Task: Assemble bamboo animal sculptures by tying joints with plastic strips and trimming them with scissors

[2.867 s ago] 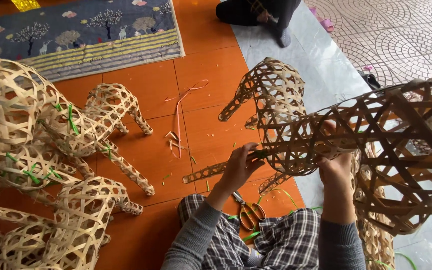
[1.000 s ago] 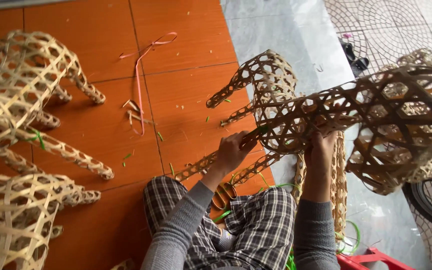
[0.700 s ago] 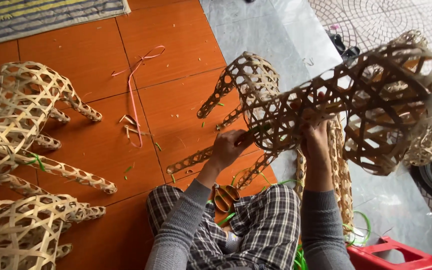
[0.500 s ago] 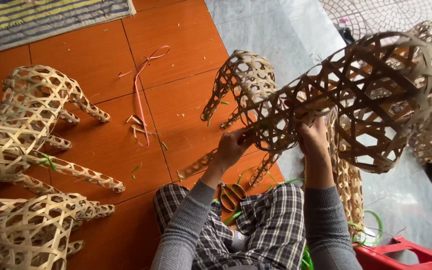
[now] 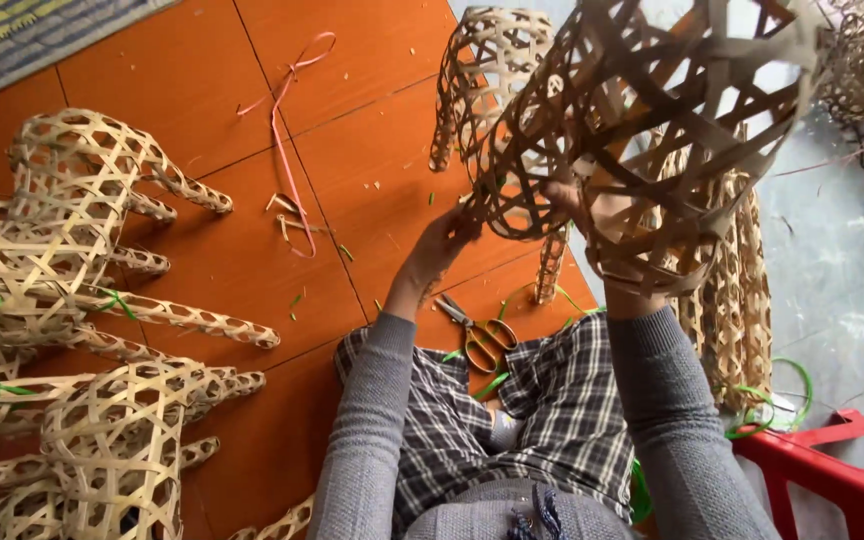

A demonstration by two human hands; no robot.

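Big woven bamboo animal frame (image 5: 652,130) fills 1 o'clock, lifted off orange floor (image 5: 352,150). Finished bamboo figures (image 5: 82,330) stacked at 9. Right hand (image 5: 612,225) clamped inside frame — left hand (image 5: 447,235) pinching its edge. Scissors (image 5: 477,335) between knees.

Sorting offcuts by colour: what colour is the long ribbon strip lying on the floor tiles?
Pink; the ribbon strip lies on the orange floor, clearest in the head view.

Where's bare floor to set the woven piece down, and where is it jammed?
Freest: orange tiles between the finished bamboo figures at left and the held woven piece, with only the pink ribbon and scraps. Crowded: the lap with the scissors, and the right side by the red stool.
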